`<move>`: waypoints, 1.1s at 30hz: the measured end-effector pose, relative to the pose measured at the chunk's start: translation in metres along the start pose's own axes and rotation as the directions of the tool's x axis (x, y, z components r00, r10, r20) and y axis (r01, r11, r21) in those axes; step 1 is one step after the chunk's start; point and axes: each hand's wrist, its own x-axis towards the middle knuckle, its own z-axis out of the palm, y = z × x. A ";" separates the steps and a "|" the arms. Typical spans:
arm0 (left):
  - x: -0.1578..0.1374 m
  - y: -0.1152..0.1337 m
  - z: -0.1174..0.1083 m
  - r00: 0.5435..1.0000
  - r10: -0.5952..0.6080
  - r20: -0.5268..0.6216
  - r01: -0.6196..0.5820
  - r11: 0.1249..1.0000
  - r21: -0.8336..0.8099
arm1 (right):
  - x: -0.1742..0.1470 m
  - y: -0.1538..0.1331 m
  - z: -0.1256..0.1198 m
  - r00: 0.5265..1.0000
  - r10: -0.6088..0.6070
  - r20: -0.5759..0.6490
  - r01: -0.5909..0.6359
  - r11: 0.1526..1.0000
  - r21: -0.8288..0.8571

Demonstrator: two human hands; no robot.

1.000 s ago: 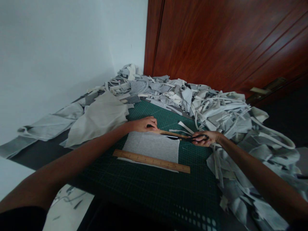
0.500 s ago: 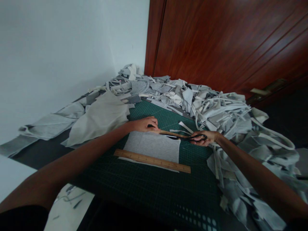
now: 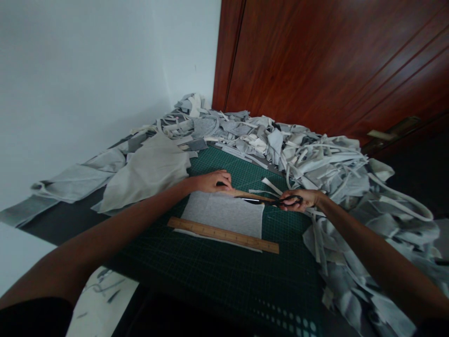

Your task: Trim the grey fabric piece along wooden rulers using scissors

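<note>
My right hand (image 3: 300, 200) grips a pair of black-handled scissors (image 3: 253, 201), its blades pointing left. They lie along the far edge of a light grey piece of fabric (image 3: 224, 213). My left hand (image 3: 212, 181) has its fingers closed at the left end of a wooden ruler (image 3: 249, 194) on that same edge. Something dark shows between these fingers; I cannot tell what it is. A second wooden ruler (image 3: 224, 235) rests across the fabric's near edge. Fabric and rulers are on a green cutting mat (image 3: 217, 271).
Grey and white fabric scraps (image 3: 315, 161) heap along the back and right. A larger pale cloth (image 3: 143, 173) spreads to the left. Thin offcut strips (image 3: 271, 186) lie by my right hand. Behind stand a white wall (image 3: 105, 70) and a reddish wooden door (image 3: 315, 61).
The whole view has shifted very slightly. Hands, scissors, rulers and fabric keep almost the same places relative to each other.
</note>
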 end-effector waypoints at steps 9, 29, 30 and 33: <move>0.001 0.002 -0.001 1.000 0.009 -0.007 -0.009 1.000 -0.005 | 0.007 0.007 0.001 0.982 -0.102 0.156 0.096 0.994 0.043; 0.001 0.000 0.000 0.999 0.033 0.005 -0.033 0.999 0.026 | 0.023 -0.013 0.003 0.950 -0.161 0.266 0.162 0.987 0.016; 0.001 0.000 0.000 1.000 0.031 0.007 -0.031 0.999 0.026 | 0.023 -0.013 0.003 0.953 -0.156 0.260 0.159 0.987 0.009; 0.001 -0.001 0.001 1.000 0.027 -0.004 -0.027 1.000 0.012 | 0.020 -0.014 0.005 0.961 -0.151 0.232 0.158 0.987 -0.012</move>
